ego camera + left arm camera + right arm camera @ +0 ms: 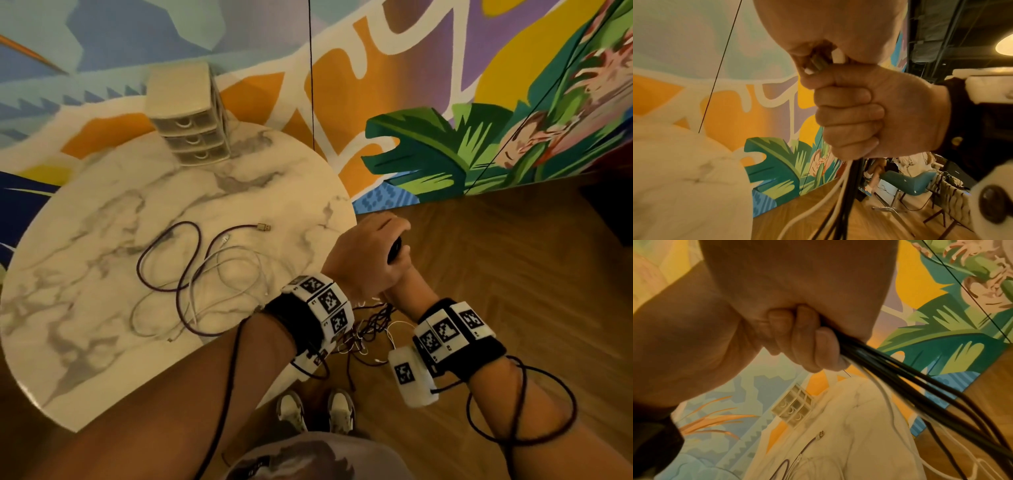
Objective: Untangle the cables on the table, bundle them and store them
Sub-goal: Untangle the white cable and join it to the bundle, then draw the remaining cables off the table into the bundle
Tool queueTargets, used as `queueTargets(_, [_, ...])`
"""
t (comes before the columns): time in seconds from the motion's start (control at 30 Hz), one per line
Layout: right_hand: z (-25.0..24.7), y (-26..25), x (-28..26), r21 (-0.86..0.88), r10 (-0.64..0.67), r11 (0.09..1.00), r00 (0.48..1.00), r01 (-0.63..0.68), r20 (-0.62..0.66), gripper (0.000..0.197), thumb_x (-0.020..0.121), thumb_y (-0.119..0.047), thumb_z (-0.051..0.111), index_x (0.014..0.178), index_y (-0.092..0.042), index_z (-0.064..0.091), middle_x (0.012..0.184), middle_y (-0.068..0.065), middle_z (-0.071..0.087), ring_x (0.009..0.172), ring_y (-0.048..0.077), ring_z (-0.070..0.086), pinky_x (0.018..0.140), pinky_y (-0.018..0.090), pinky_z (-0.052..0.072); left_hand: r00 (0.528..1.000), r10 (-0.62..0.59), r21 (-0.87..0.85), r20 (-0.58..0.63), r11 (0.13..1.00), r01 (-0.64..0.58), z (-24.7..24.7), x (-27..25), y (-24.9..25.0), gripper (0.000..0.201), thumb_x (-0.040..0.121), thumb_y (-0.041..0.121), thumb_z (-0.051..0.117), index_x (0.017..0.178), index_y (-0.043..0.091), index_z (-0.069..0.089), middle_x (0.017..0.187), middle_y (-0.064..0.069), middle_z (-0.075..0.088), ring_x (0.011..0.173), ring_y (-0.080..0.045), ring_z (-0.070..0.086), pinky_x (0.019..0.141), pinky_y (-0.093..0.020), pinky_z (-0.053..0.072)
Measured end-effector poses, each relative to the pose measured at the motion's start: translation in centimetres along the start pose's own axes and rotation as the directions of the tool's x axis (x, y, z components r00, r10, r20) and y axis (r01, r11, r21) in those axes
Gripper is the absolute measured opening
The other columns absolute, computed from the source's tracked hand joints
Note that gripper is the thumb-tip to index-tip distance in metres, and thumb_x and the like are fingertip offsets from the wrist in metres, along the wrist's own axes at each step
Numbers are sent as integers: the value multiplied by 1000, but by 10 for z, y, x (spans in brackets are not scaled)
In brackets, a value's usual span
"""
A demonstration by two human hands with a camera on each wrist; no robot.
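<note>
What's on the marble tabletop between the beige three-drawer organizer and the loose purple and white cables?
Nothing: in the head view only bare marble tabletop separates the beige three-drawer organizer from the loose purple and white cables.

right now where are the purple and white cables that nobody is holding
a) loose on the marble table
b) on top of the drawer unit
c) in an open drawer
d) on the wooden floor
a, the purple cable and white cable lie in loose overlapping loops on the marble table, in front of the drawer unit, whose drawers look closed.
</note>
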State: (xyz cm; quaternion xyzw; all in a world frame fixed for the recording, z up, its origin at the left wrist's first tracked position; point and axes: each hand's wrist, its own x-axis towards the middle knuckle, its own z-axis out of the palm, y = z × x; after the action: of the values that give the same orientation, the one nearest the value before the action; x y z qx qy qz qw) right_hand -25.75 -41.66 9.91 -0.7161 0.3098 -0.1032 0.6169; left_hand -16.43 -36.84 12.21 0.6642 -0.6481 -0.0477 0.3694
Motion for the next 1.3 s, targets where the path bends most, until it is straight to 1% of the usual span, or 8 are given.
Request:
queueTargets(0.13, [6,2,-4,29,-112,993,993,113,-31,13,79,-56,62,66,-60,63,62,-32,61,63,-19,55,61,2,44,999,-39,-39,-12,998,39,6,-11,-2,38,87,19,57,123,7,53,114,-8,61,103,-21,57,80,-31,51])
queueTargets(0.37, [16,23,5,-48,-56,998,987,49,-151,18,87,20,46,97,10,56,76,-2,46,68,-17,54,67,7,44,987,-114,-85,-116,991,105,10,-16,2,12,83,16,59,93,9,58,90,-4,60,87,-18,50,80,-32,44])
queueTargets(0.67, [24,43,2,-185,-13,982,977,-27,-211,37,87,16,48,80,-20,50,73,-9,41,66,-1,48,65,3,41,998,-2,-100,-57,995,-3,23,-27,1,6,87,10,51,85,6,55,81,-7,57,76,-20,48,62,-32,44])
queueTargets(0.8, [21,52,-1,-314,58,945,991,-92,-118,27,89,11,49,116,5,53,84,-13,40,80,-3,40,83,5,38,996,83,-20,-33,996,-83,29,-27,1,13,88,13,48,86,5,58,80,-7,58,74,-19,48,61,-30,43])
queueTargets(0.93, [26,34,5,-189,5,981,991,-30,-132,24,93,2,49,77,-13,58,76,-1,54,62,-2,52,60,13,42,990,-138,-198,18,970,138,7,-27,-15,24,94,22,49,110,6,58,106,-8,60,99,-18,53,84,-26,44])
queueTargets(1.1, [20,40,3,93,317,947,941,-307,-120,51,99,-39,41,60,-19,67,48,0,35,40,12,28,42,23,24,769,-515,218,378,857,467,-26,-71,-108,14,93,20,46,102,14,55,97,-7,59,93,-27,57,75,-34,44])
queueTargets(1.2, [26,45,2,149,241,960,970,-237,-11,49,103,-35,30,94,-15,74,41,-1,31,34,12,23,39,24,24,526,-475,535,705,844,46,-26,-117,-133,44,92,12,43,134,23,40,125,-6,47,109,-26,49,84,-36,42])
queueTargets(1.3, [31,50,4,157,237,958,971,-240,40,42,103,-26,26,115,-16,65,38,2,33,33,15,25,42,28,26,524,-379,509,763,851,-126,-10,-137,-134,60,92,10,44,146,25,22,139,-6,37,119,-28,42,92,-39,40])
